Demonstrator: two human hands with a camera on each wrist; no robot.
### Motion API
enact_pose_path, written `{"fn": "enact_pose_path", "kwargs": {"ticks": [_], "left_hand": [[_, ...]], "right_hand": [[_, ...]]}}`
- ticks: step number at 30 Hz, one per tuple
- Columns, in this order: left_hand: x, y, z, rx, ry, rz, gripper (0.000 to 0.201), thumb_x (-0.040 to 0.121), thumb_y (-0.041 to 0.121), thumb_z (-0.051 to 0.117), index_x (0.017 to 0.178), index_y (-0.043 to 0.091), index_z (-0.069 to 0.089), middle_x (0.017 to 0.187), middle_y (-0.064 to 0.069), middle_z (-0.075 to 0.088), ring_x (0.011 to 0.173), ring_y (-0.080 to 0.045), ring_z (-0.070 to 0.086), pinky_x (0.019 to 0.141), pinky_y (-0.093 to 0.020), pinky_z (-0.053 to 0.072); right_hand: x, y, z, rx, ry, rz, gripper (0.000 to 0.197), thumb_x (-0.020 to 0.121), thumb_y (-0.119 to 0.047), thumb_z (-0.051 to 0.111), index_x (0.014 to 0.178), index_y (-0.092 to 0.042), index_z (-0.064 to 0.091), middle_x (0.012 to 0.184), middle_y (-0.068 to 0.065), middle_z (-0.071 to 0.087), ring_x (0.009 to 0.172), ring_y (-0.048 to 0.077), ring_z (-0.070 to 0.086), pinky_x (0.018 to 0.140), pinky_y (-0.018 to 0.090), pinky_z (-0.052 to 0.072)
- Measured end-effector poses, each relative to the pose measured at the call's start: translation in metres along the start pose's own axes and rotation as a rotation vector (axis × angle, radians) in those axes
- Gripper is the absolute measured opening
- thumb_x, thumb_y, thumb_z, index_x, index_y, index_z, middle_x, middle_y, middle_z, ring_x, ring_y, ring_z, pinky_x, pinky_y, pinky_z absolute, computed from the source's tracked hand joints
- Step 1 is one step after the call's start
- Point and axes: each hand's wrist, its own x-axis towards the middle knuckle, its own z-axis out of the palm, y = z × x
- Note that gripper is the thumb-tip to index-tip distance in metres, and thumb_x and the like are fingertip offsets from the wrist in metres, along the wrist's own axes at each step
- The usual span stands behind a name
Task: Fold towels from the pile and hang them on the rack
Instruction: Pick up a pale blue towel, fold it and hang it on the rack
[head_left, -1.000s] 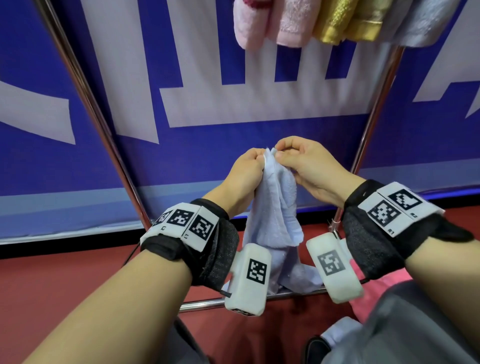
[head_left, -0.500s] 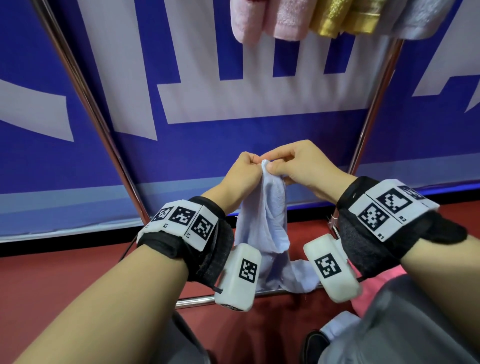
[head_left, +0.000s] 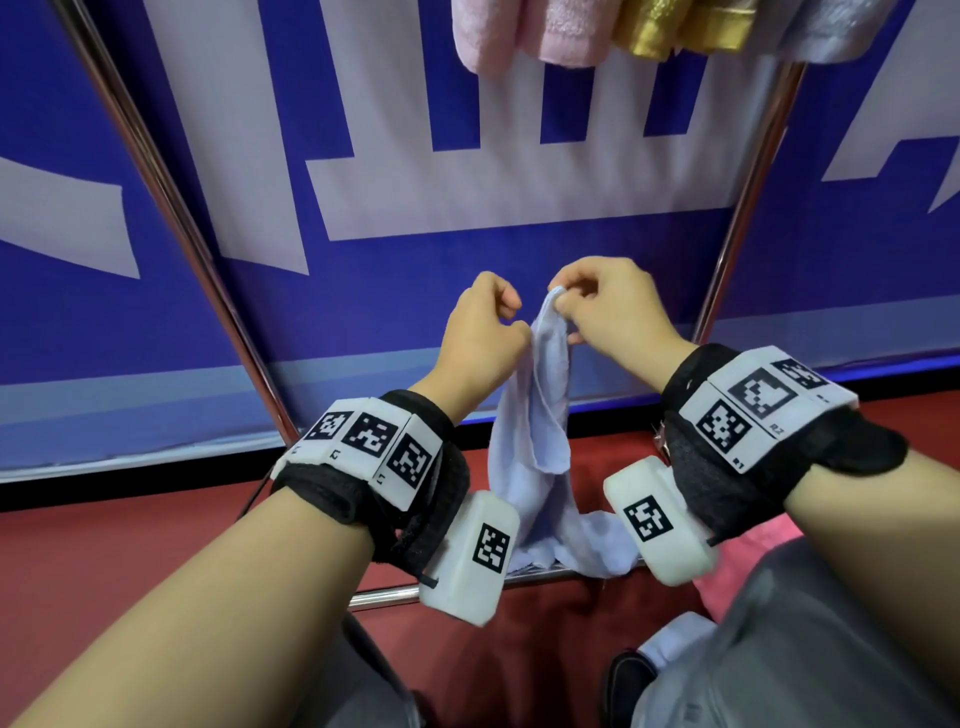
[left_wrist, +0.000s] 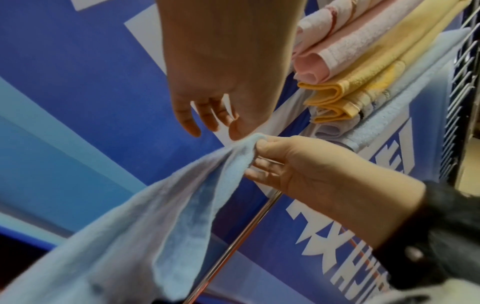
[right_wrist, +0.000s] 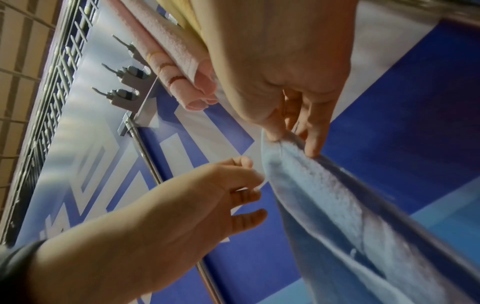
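A light blue towel (head_left: 535, 441) hangs bunched in front of me, its lower end draped over the rack's low chrome bar (head_left: 389, 597). My right hand (head_left: 563, 304) pinches its top corner between thumb and fingers. The left wrist view shows this pinch (left_wrist: 259, 148) on the towel (left_wrist: 168, 216), as does the right wrist view (right_wrist: 291, 139). My left hand (head_left: 506, 312) hovers just left of the towel top with fingers loosely curled and holding nothing (right_wrist: 249, 185). Its thumb tip (left_wrist: 239, 131) is close to the corner.
Folded pink (head_left: 519, 36), yellow (head_left: 675, 31) and grey-blue (head_left: 831, 31) towels hang from the rack's top. Slanted chrome poles (head_left: 171, 208) (head_left: 748, 208) stand either side, before a blue and white banner. A pink towel (head_left: 753, 540) lies lower right by my knee, above red floor.
Earlier both hands pinched the towel's top together. Now my left hand has let go and drawn slightly left, while the right hand keeps the corner.
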Motion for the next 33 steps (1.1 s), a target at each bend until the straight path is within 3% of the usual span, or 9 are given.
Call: {"fn": "enact_pose_path", "kwargs": {"ticks": [4, 7, 10, 13, 16, 21, 25, 30, 33], "left_hand": [[-0.005, 0.005, 0.0, 0.21, -0.135, 0.14, 0.023, 0.083, 0.0, 0.048, 0.077, 0.019, 0.061, 0.074, 0.011, 0.043, 0.068, -0.008, 0.044, 0.066, -0.017, 0.041], [-0.007, -0.004, 0.005, 0.36, -0.253, 0.106, 0.028, 0.083, 0.001, 0.047, 0.088, 0.017, 0.069, 0.073, 0.01, 0.041, 0.074, -0.017, 0.048, 0.074, -0.034, 0.045], [-0.007, -0.013, 0.009, 0.464, -0.395, 0.078, 0.029, 0.085, 0.005, 0.048, 0.1, 0.021, 0.067, 0.082, 0.007, 0.04, 0.083, -0.019, 0.05, 0.075, -0.032, 0.044], [-0.009, -0.017, 0.011, 0.575, -0.539, 0.027, 0.032, 0.089, 0.013, 0.049, 0.117, 0.025, 0.06, 0.099, 0.003, 0.039, 0.097, -0.019, 0.05, 0.089, -0.035, 0.044], [-0.011, -0.018, 0.012, 0.666, -0.59, 0.0, 0.027, 0.09, 0.024, 0.05, 0.114, 0.028, 0.059, 0.101, 0.005, 0.039, 0.098, -0.018, 0.049, 0.087, -0.033, 0.041], [-0.001, -0.025, 0.003, 0.737, -0.469, -0.014, 0.016, 0.09, 0.037, 0.052, 0.086, 0.021, 0.052, 0.099, 0.003, 0.05, 0.092, -0.02, 0.05, 0.074, -0.031, 0.036], [0.007, -0.026, -0.012, 0.688, -0.283, -0.036, 0.018, 0.09, 0.032, 0.05, 0.084, 0.015, 0.046, 0.093, -0.001, 0.051, 0.086, -0.024, 0.048, 0.071, -0.032, 0.036], [0.012, -0.018, -0.022, 0.568, -0.062, -0.001, 0.019, 0.093, 0.028, 0.043, 0.09, 0.012, 0.051, 0.095, -0.002, 0.054, 0.084, -0.026, 0.047, 0.07, -0.031, 0.034], [0.013, -0.015, -0.027, 0.524, 0.024, 0.034, 0.018, 0.094, 0.028, 0.043, 0.091, 0.014, 0.054, 0.094, 0.0, 0.057, 0.084, -0.024, 0.049, 0.068, -0.031, 0.034]], "right_hand": [[0.009, 0.006, -0.011, 0.038, 0.13, 0.011, 0.018, 0.08, -0.003, 0.053, 0.083, -0.012, 0.068, 0.082, 0.001, 0.065, 0.091, 0.026, 0.066, 0.084, 0.047, 0.054], [0.014, 0.012, -0.019, 0.109, 0.186, 0.082, 0.024, 0.079, -0.005, 0.053, 0.068, -0.024, 0.063, 0.075, -0.004, 0.064, 0.09, 0.025, 0.066, 0.084, 0.047, 0.055], [0.015, 0.014, -0.024, 0.167, 0.21, 0.145, 0.029, 0.078, -0.004, 0.052, 0.064, -0.028, 0.061, 0.07, -0.006, 0.061, 0.082, 0.022, 0.066, 0.081, 0.047, 0.056], [0.015, 0.015, -0.028, 0.2, 0.226, 0.173, 0.03, 0.08, -0.002, 0.051, 0.065, -0.027, 0.061, 0.069, -0.003, 0.061, 0.072, 0.018, 0.061, 0.073, 0.044, 0.059], [0.016, 0.016, -0.03, 0.2, 0.233, 0.168, 0.03, 0.082, -0.003, 0.052, 0.067, -0.027, 0.061, 0.071, -0.003, 0.061, 0.073, 0.016, 0.06, 0.072, 0.038, 0.057], [0.018, 0.021, -0.037, 0.201, 0.27, 0.187, 0.027, 0.079, -0.005, 0.052, 0.066, -0.026, 0.064, 0.077, -0.001, 0.064, 0.079, 0.015, 0.061, 0.077, 0.037, 0.055], [0.018, 0.03, -0.047, 0.225, 0.285, 0.25, 0.028, 0.079, 0.001, 0.051, 0.066, -0.021, 0.064, 0.076, 0.0, 0.063, 0.076, 0.016, 0.059, 0.068, 0.034, 0.052], [0.02, 0.035, -0.053, 0.256, 0.297, 0.313, 0.024, 0.077, 0.003, 0.051, 0.086, -0.011, 0.069, 0.075, 0.0, 0.062, 0.071, 0.011, 0.057, 0.06, 0.021, 0.047], [0.018, 0.032, -0.053, 0.304, 0.298, 0.313, 0.025, 0.079, 0.004, 0.052, 0.093, -0.007, 0.068, 0.088, 0.006, 0.063, 0.083, 0.016, 0.059, 0.072, 0.028, 0.05]]}}
